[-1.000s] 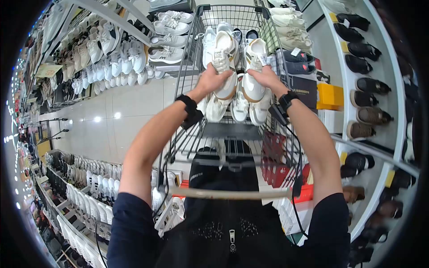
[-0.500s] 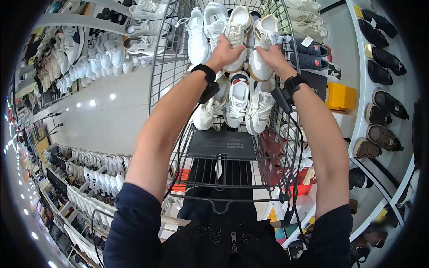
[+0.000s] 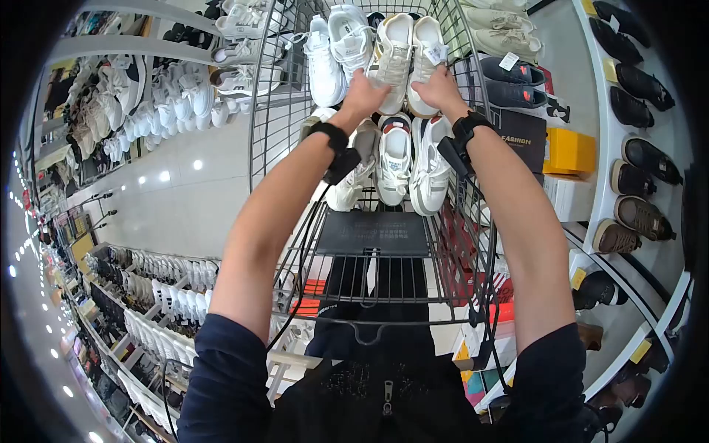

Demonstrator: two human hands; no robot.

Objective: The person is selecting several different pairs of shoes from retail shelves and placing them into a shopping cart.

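In the wire cart (image 3: 384,300), two beige-and-white sneakers stand side by side in the back row. My left hand (image 3: 363,94) has its fingers closed on the lower left side of the left sneaker (image 3: 394,63). Against the right sneaker (image 3: 426,66), which bears a white tag, my right hand (image 3: 442,91) is closed at its right edge. White sneakers (image 3: 325,66) stand to their left. Below, in a nearer row, are several more white shoes (image 3: 395,159), one with a red and navy heel lining.
A dark box (image 3: 373,234) lies in the cart nearest my body. Dark shoes (image 3: 513,83) and a yellow box (image 3: 570,153) are right of the cart. Shelves of shoes (image 3: 641,88) line the far right; racks of white shoes (image 3: 177,92) stand left. Cables hang from both wrists.
The right sneaker has shifted up and now stands level beside the left one. Both hands remain on the pair. The view has shifted slightly.
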